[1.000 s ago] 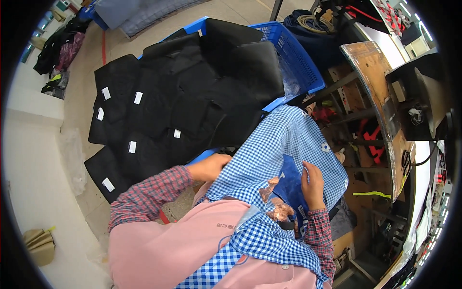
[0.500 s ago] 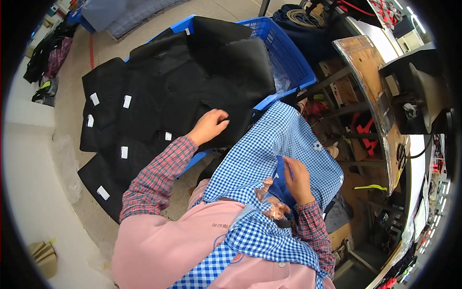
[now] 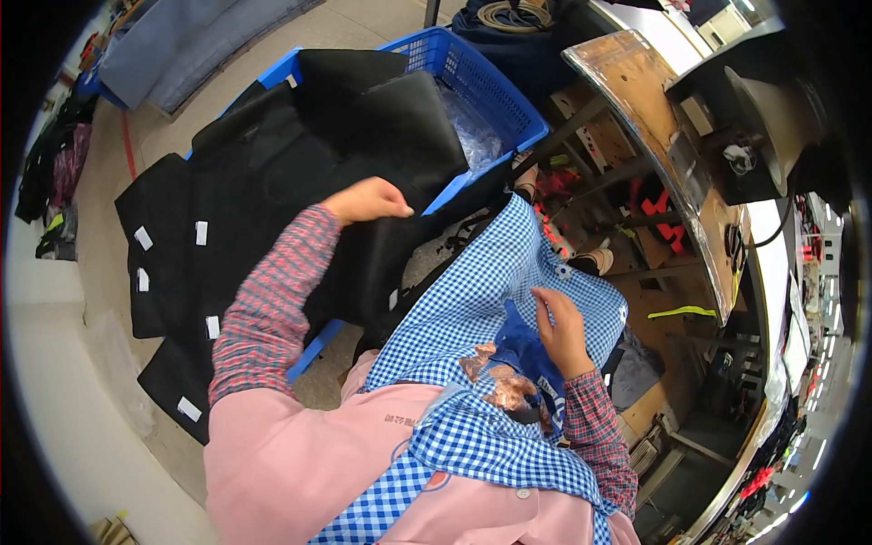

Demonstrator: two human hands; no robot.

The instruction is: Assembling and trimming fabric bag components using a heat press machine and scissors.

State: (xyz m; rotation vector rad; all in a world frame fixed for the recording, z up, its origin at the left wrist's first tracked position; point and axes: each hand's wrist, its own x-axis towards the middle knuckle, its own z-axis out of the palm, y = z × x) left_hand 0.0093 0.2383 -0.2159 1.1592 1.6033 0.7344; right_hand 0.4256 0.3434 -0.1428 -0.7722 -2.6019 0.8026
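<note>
My left hand (image 3: 371, 201) is closed in a pinch on the edge of a black sheet panel (image 3: 368, 272). That panel hangs from the fingers over the pile, with a small white label near its lower edge. More black panels (image 3: 263, 173) with white labels lie overlapped across a blue plastic crate (image 3: 500, 100). Over my lap, my right hand (image 3: 565, 334) is held with thumb and fingers apart, nothing visible between them. Beside it are a dark blue cloth (image 3: 522, 350) with white print and a crinkled, copper-coloured shiny piece (image 3: 507, 386), both against my blue checked apron (image 3: 454, 318).
At the right stands a worn wooden board (image 3: 627, 73) on a metal frame, with scissors (image 3: 734, 245) and a yellow-green strip (image 3: 681, 312). Clear plastic (image 3: 472, 136) lies inside the crate. A grey-blue covered stack (image 3: 182, 54) is at the far left.
My left hand has gone from lying over the pile to pinching a black panel, whose edge has lifted toward me. The view has shifted; my right hand stays over my lap.
</note>
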